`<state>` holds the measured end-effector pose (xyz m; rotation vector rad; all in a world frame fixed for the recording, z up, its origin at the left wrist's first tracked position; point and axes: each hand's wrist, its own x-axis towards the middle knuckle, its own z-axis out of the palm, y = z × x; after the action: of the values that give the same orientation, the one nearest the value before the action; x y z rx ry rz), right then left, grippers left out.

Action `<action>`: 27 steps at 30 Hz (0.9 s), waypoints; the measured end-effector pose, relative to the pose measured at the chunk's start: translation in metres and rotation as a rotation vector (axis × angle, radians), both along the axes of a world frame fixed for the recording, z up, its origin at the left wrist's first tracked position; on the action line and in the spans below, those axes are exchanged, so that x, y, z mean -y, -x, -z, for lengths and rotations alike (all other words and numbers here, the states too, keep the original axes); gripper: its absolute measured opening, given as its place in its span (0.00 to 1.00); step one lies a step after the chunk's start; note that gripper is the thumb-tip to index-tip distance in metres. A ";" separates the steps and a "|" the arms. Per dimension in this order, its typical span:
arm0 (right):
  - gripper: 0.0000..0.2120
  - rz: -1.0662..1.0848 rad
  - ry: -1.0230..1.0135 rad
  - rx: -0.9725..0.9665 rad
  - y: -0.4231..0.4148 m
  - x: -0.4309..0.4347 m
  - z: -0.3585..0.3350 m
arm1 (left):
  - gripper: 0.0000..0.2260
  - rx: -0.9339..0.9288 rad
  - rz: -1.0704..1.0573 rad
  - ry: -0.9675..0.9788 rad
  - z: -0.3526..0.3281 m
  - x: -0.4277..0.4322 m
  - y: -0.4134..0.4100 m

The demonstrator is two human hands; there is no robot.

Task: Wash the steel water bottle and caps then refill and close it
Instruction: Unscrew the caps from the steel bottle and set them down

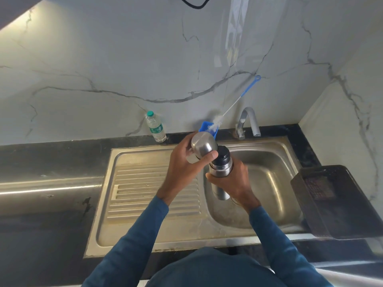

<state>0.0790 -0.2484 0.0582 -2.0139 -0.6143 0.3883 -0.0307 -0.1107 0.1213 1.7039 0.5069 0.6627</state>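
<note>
Over the sink basin (269,183), my right hand (232,183) grips the steel water bottle (220,169) around its upper body. The bottle stands nearly upright, and a black inner cap (222,154) sits in its mouth. My left hand (182,162) holds the steel outer cap (203,145), a dome-shaped cup, just left of and slightly above the bottle's top. The cup is off the bottle, with its closed end towards me. The bottle's lower part shows below my right hand.
A bottle brush (234,106) with a blue handle leans on the marble wall, its bristles in a blue holder (205,126). A tap (247,123) rises behind the basin. A plastic water bottle (155,127) stands on the counter. A dark basket (335,199) sits right of the sink. The drainboard (145,189) lies left.
</note>
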 end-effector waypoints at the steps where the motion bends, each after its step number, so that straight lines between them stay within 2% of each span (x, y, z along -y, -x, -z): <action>1: 0.20 0.005 0.004 0.008 0.000 0.000 0.001 | 0.24 -0.006 -0.010 0.026 0.005 0.000 0.002; 8: 0.21 0.009 0.022 -0.015 -0.001 0.002 0.011 | 0.27 -0.054 -0.197 0.091 0.039 -0.023 0.017; 13: 0.20 -0.023 0.024 -0.039 0.002 -0.002 0.012 | 0.27 -0.346 -0.312 -0.069 0.097 -0.036 0.032; 20: 0.20 -0.064 0.071 -0.059 0.008 -0.007 0.012 | 0.24 -0.642 -0.205 -0.074 0.178 -0.031 0.046; 27: 0.21 -0.062 0.089 -0.059 0.010 -0.006 0.015 | 0.23 -0.678 -0.161 -0.079 0.202 -0.027 0.035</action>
<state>0.0692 -0.2422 0.0431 -2.0639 -0.6334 0.5186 -0.0657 -0.0837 -0.0811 1.9634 1.1106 0.1963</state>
